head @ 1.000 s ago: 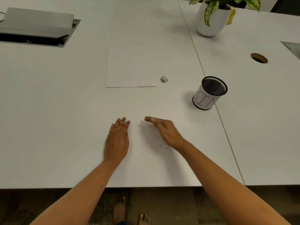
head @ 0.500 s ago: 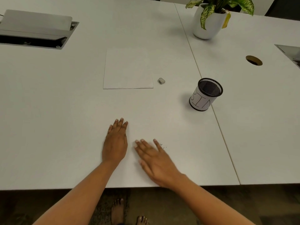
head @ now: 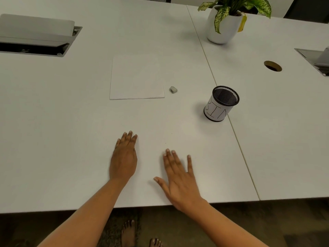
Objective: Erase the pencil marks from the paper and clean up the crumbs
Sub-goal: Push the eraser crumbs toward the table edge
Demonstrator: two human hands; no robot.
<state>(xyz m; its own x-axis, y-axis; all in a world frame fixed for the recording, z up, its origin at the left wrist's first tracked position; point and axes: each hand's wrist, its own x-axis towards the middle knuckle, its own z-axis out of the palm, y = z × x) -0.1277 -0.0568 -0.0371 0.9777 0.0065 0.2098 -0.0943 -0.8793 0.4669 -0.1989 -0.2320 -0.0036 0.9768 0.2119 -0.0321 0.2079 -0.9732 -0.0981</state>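
A blank white paper (head: pixel 136 78) lies flat in the middle of the white table (head: pixel 53 139), with a small grey eraser (head: pixel 173 89) just off its lower right corner. My left hand (head: pixel 124 156) rests flat on the table, fingers straight and together. My right hand (head: pixel 179 179) lies flat beside it near the table's front edge, fingers spread, holding nothing. One or two tiny dark crumbs (head: pixel 165 143) show on the table just beyond my right fingertips. Any crumbs under my right palm are hidden.
A black mesh cup (head: pixel 221 103) wrapped in white lettered paper stands right of the eraser, by the seam between two tables. A potted plant (head: pixel 225 24) stands at the back right. A cable hatch (head: pixel 37 35) is open at the back left; a round hole (head: pixel 272 65) lies at right.
My right hand has swept from mid-table toward the front edge, over the patch of crumbs, which no longer shows. My left hand has stayed flat in place.
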